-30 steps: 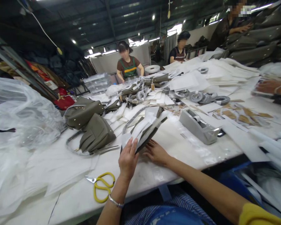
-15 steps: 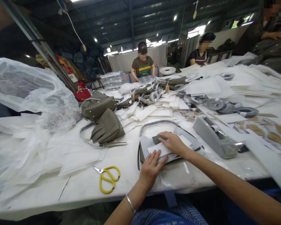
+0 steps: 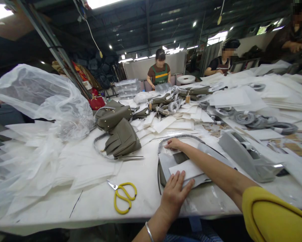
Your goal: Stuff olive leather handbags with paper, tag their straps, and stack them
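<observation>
An olive handbag (image 3: 162,173) lies on its side in front of me, covered by a grey sheet (image 3: 167,161) and a folded white packing sheet (image 3: 188,170). My left hand (image 3: 174,191) rests flat on the near edge of the white sheet, fingers stretched out. Across the bag reaches my right hand (image 3: 174,144), its fingers curled together beside the wrapped handle (image 3: 191,136). What those fingers hold, if anything, cannot be made out. Yellow-handled scissors (image 3: 124,196) lie on the table to the left of my left hand.
Two olive handbags (image 3: 123,137) sit left of centre. A clear plastic bag (image 3: 45,97) and thin white sheets (image 3: 90,164) cover the left side. On the right stands a grey tape dispenser (image 3: 246,156). Co-workers (image 3: 161,72) are behind the heaped table.
My right hand has moved from the white sheet to the handle at the bag's far side. My left hand stays flat on the sheet. The view has shifted slightly.
</observation>
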